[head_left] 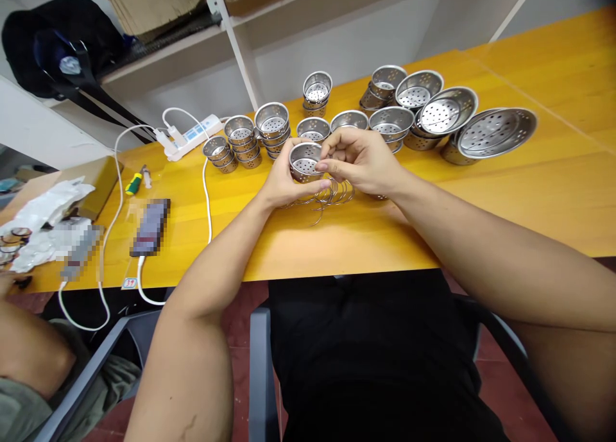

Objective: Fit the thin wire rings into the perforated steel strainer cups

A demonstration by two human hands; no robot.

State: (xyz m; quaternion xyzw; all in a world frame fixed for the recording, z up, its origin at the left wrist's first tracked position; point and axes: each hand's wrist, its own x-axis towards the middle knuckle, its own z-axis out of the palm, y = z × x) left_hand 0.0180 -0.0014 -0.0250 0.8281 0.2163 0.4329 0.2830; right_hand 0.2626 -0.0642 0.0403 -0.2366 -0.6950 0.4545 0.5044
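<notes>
My left hand (289, 182) is wrapped round a small perforated metal cup (306, 162), held upright with its opening towards me. At the cup's right rim, my right hand (359, 160) has thumb and index finger pinched together; what they hold, if anything, is too small to name. Below the hands, several thin metal wire rings (337, 193) lie on the yellow table (375, 237). Just behind the hands stand more perforated cups, among them one wide cup (392, 122) to the right and a stack of cups (272, 124) to the left.
Stacked cups (239, 134) continue left, and larger ones (495, 133) lean at right. A white power strip (195, 137), cables, a phone (151, 227) and a green-yellow screwdriver (134, 183) lie left. Another person's knee (33, 346) shows at lower left.
</notes>
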